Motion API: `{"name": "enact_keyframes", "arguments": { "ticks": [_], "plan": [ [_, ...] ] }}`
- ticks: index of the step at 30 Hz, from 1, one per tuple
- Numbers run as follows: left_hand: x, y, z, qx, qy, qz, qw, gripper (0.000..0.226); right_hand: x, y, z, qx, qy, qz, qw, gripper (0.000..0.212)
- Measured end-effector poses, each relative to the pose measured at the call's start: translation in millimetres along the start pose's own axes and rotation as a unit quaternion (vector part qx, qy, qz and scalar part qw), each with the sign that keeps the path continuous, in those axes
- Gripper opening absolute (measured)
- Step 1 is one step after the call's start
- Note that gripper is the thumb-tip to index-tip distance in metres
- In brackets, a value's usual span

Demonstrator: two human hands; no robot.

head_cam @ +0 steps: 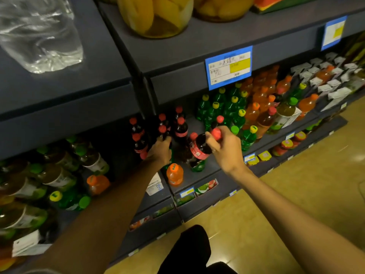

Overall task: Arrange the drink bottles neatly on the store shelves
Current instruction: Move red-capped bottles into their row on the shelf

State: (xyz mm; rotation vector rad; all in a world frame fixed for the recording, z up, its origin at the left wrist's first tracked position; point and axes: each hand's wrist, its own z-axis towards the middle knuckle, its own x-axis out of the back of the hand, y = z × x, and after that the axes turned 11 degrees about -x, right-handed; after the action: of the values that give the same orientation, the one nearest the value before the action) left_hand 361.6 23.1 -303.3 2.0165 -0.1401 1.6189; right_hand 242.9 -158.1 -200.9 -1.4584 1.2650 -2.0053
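Dark blue metal store shelf (197,46) carries the drinks, middle tier. Right hand (225,149), fingers curled round a dark cola bottle with red cap and label (199,147), tilted above the shelf front. Left hand (161,150) grips another red-capped dark cola bottle (163,131) standing upright among the cola row.

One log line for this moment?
left hand: grips cola bottle | right hand: holds tilted cola bottle | stage: shelving
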Motion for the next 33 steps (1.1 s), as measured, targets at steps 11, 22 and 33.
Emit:
{"name": "enact_keyframes", "arguments": {
  "ticks": [11, 22, 33],
  "plan": [
    [-4, -3, -8, -0.032, 0.002, 0.029, 0.999, 0.049, 6, 11, -1, -0.021, 0.0, 0.022, 1.0, 0.029],
    [90, 19, -79, -0.148, 0.258, 0.037, 0.954, 0.038, 28, -31, 21, -0.021, 0.004, 0.006, 1.0, 0.026],
    [102, 17, -161, -0.209, 0.306, -0.001, 0.929, 0.029, -28, -50, 39, 0.101, -0.163, -0.213, 0.958, 0.035]
  ]
}}
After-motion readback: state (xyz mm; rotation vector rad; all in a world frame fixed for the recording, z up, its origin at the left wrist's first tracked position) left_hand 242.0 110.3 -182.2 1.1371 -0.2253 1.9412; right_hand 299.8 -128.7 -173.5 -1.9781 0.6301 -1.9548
